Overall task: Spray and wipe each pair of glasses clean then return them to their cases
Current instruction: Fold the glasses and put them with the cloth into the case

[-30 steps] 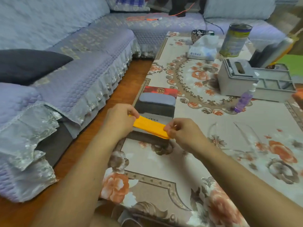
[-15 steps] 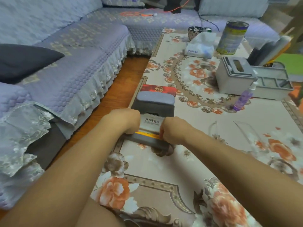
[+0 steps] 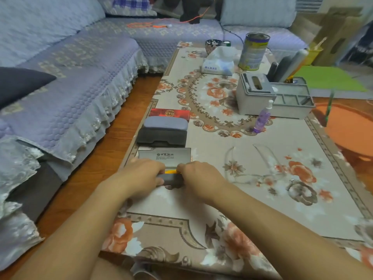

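Both hands (image 3: 145, 174) (image 3: 199, 176) still grip the open case (image 3: 171, 178), orange cloth (image 3: 171, 171) now tucked inside.

Glossy floral tablecloth (image 3: 232, 158), clear plastic glasses (image 3: 258, 168), matt, perhaps felt, grey case (image 3: 161, 136)

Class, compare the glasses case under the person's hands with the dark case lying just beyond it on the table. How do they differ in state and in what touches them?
The near case stands open, its pale lid raised and an orange cloth inside; the dark case beyond is closed. The left hand and right hand rest on the near case; no hand touches the dark case, though a blue-grey case lies partly on it. Both lie along the table's left edge.
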